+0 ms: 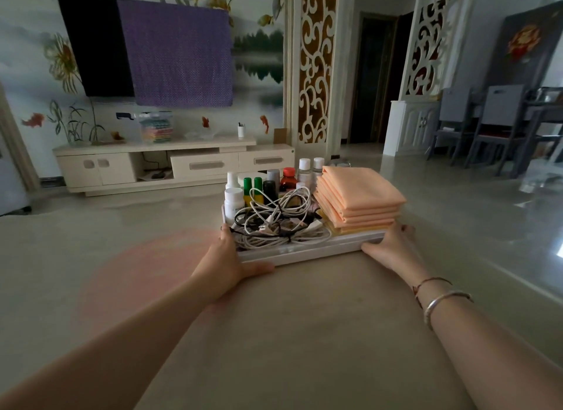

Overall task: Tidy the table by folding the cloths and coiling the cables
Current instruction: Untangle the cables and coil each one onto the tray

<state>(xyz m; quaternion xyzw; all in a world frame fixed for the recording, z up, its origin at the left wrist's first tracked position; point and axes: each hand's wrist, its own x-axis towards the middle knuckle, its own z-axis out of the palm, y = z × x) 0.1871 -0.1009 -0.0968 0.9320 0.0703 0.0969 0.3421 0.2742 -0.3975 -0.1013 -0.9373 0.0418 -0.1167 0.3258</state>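
Observation:
A white tray [307,252] sits at the far end of the beige table [304,333]. On its right side lies a stack of folded peach cloths [359,196]. On its left lies a tangled heap of white and dark cables [277,223]. Several small bottles [262,187] stand along the tray's back. My left hand [227,264] grips the tray's near left corner, thumb along the front rim. My right hand [391,246] holds the near right corner, fingers against the rim.
Beyond the table is a shiny floor, a cream TV cabinet [170,165] under a wall TV half covered by a purple cloth [179,56]. Grey dining chairs [499,129] stand at the right. A round pink patch [146,272] lies left of the table.

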